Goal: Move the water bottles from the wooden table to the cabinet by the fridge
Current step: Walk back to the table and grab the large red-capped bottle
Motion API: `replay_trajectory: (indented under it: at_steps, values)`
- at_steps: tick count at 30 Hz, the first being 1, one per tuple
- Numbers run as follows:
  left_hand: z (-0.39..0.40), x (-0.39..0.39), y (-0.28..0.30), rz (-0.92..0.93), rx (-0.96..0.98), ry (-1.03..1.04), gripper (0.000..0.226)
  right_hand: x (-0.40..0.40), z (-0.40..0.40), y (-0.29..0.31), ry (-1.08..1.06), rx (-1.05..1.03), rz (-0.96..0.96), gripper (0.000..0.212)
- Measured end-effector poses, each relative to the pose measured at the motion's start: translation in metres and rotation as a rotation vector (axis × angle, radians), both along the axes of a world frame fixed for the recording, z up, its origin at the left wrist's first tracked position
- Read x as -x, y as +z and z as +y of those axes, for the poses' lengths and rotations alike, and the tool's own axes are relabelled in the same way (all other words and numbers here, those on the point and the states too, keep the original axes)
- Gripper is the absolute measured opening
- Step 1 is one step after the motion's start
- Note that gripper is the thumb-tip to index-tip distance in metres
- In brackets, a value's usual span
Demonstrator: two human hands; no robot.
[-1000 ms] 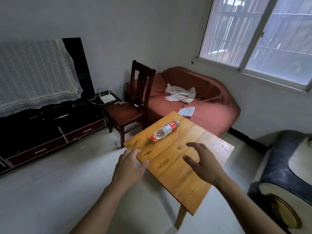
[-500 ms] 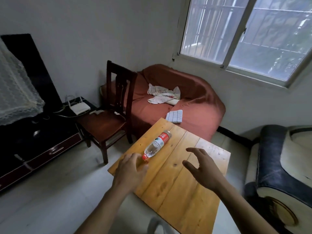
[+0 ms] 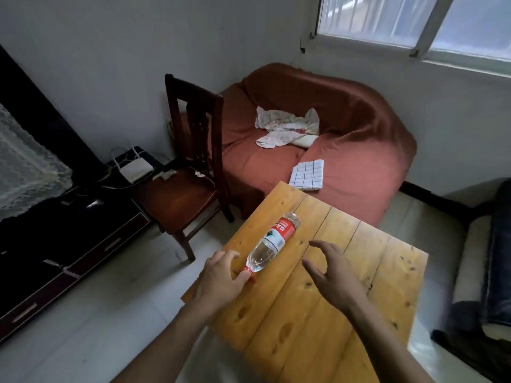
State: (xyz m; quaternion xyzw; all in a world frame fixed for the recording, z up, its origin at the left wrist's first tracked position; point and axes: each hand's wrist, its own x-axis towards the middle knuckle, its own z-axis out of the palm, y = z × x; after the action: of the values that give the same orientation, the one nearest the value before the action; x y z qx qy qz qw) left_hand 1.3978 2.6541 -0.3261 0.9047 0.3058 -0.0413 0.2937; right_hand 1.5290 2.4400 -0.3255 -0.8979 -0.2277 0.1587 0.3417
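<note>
Wooden table (image 3: 326, 313) fills the lower centre of the frame, with one water bottle (image 3: 272, 242) lying on its side. Left hand (image 3: 218, 280) pinches the red cap; right hand (image 3: 331, 275) hovers spread beside it. Closing the right hand around the body would probably stop rolling.

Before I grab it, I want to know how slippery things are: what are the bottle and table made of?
The water bottle looks like clear, glossy thin plastic: see-through body, red film label, red cap. The wooden table looks like pale pine planks with visible knots and seams, and a light satin finish, probably varnished.
</note>
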Motion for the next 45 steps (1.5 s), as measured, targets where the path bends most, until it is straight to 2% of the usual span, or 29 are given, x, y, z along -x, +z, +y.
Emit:
replay_trajectory:
  at_steps: [3, 9, 18, 26, 33, 45]
  values:
    - [0.008, -0.023, -0.027, 0.020, 0.040, -0.009, 0.045, -0.016, 0.009, -0.013, -0.025, 0.040, 0.027, 0.053]
    - [0.033, -0.046, -0.095, 0.194, 0.085, -0.064, 0.046, -0.023, 0.033, -0.055, -0.120, 0.170, 0.174, 0.052]
    - [0.080, -0.080, -0.177, 0.193, 0.171, -0.144, 0.042, -0.008, 0.065, -0.134, -0.187, 0.358, 0.263, 0.056]
    - [0.086, -0.099, -0.241, 0.290, 0.227, -0.147, 0.071, 0.005, 0.069, -0.188, -0.206, 0.457, 0.360, 0.066]
    - [0.073, -0.107, -0.281, 0.123, 0.348, 0.066, 0.058, 0.031, 0.059, -0.210, -0.314, 0.375, 0.414, 0.062]
    - [0.076, -0.109, -0.308, 0.067, 0.449, 0.223, 0.043, 0.047, 0.048, -0.216, -0.394, 0.342, 0.422, 0.057]
